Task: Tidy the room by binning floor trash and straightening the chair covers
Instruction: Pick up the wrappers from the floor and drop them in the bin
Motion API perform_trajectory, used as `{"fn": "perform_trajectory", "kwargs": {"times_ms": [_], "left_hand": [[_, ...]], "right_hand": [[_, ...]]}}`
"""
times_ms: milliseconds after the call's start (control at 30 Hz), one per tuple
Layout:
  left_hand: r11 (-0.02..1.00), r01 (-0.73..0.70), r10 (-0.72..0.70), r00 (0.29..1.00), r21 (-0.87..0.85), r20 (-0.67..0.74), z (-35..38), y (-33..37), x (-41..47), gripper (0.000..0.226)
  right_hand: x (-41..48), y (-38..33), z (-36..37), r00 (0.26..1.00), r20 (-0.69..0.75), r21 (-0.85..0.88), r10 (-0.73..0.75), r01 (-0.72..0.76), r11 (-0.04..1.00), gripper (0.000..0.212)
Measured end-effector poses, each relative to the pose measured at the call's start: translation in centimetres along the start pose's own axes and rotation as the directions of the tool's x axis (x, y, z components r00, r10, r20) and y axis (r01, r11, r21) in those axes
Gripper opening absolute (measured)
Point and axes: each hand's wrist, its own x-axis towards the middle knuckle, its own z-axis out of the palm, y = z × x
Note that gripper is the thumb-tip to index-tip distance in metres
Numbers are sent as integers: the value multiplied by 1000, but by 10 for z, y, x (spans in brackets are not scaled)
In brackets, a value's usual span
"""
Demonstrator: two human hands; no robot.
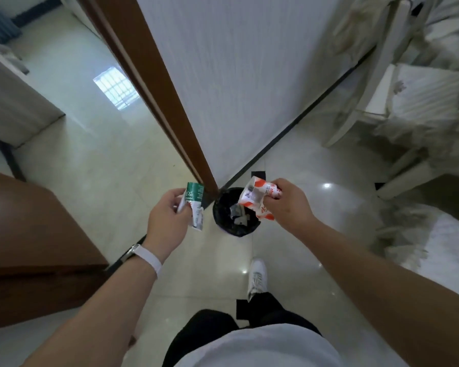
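Standing over the black bin (235, 211) on the floor (297, 234) beside the door frame (154, 96), the person grips a green-and-white wrapper (195, 205) in the left hand (167, 213) and a red-and-white wrapper (257, 198) in the right hand (286, 201) above the bin's rim.

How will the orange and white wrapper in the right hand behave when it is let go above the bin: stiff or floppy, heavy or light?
The orange and white wrapper looks crumpled and folds under the right hand, so it is probably floppy. It seems thin and empty, so likely light; it may flutter rather than drop straight into the black bin.
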Motion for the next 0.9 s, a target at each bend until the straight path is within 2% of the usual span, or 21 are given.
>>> {"fn": "perform_trajectory", "kwargs": {"times_ms": [167,300,467,600,767,900], "left_hand": [[998,32,-37,995,48,95,39,-15,61,21],[995,45,-60,983,89,175,86,-57,120,22],[984,81,-122,955,160,269,154,-144,188,25],[966,46,-129,939,253,320,213,-225,230,21],[943,87,-202,916,322,346,274,-326,274,17],[935,69,-211,897,347,389,307,-381,299,21]], "right_hand": [[51,21,16,993,-14,23,117,-116,993,10],[100,50,51,988,-25,11,149,-149,989,9],[170,104,119,980,-36,11,194,-194,981,7],[221,167,186,970,-27,38,243,-242,970,7],[260,260,264,950,-39,62,310,-307,950,21],[283,318,310,939,-61,62,338,-334,941,13]]}}
